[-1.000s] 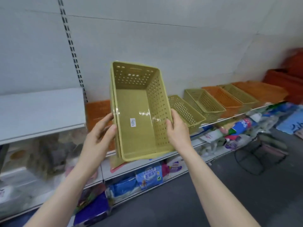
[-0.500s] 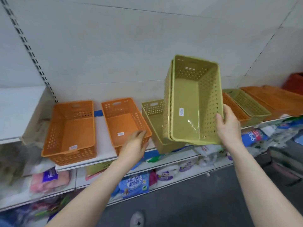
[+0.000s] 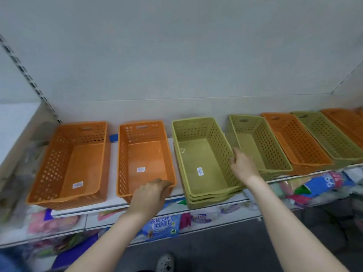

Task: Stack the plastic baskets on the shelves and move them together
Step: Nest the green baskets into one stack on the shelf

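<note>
On the shelf (image 3: 110,205), our green stack (image 3: 204,165), raised before, now rests under our right hand (image 3: 242,166) gripping its rim, while our left hand (image 3: 151,195) clasps the orange basket (image 3: 143,156).

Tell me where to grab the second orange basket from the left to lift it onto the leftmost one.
Take the second orange basket by its two long rims, coming from the front and above. It sits upright and open, and gaps on both sides leave room for fingers. The left hand already rests on its front right corner; a handle slot shows only in the far wall.
</note>
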Available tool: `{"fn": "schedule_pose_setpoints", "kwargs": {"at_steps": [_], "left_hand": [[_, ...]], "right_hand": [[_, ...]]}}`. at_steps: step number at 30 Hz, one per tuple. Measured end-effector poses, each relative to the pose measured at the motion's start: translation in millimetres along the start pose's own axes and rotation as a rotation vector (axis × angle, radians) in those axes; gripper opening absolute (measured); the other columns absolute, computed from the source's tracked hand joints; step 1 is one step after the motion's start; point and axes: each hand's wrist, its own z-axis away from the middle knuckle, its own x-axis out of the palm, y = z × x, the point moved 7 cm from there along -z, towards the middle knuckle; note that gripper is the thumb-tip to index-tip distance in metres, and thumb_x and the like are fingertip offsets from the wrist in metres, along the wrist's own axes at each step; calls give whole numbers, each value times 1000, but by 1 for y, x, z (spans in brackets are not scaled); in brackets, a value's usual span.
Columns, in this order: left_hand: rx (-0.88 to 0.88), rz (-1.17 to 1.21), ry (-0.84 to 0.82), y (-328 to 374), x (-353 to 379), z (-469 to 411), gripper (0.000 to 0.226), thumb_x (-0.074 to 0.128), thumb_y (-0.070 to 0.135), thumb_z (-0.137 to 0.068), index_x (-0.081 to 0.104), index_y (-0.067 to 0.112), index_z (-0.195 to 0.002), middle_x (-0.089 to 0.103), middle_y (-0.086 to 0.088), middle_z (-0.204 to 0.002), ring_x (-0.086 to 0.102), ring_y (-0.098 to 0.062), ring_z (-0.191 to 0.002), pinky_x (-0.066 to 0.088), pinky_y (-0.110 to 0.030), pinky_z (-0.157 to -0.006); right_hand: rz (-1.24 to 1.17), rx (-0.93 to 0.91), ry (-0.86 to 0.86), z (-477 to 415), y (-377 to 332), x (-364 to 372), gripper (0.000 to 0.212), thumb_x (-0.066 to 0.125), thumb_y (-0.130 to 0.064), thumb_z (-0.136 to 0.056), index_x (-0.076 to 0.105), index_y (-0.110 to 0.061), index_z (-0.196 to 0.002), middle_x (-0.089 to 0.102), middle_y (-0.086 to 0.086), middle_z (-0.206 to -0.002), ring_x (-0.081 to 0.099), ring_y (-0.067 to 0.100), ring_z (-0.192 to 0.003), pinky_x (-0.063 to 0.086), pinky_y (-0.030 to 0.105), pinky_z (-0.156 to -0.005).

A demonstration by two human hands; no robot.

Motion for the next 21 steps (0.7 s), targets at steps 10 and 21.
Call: {"fn": "schedule_pose_setpoints", "kwargs": {"at_steps": [10,21], "left_hand": [[-194,283,258,46,-31,-32,41,51,36,-96,57,16,-131,67,-2,-115,66,-21,-97,53,-36,-83],[-568,143,221,80,-4,-46,50,45,1,-91,40,7,-140,65,-28,-118,62,-44,-105,46,-46,-86]], "right_hand": [[-174,-88,-209,-34,15,14,35,45,-26,-101,49,-12,-133,62,10,-125,59,24,-107,43,30,-83],[407,-24,243,-92,162,-89,53,53,10,-83,46,-3,-134,50,20,-125,46,37,-117,45,43,-89]]}}
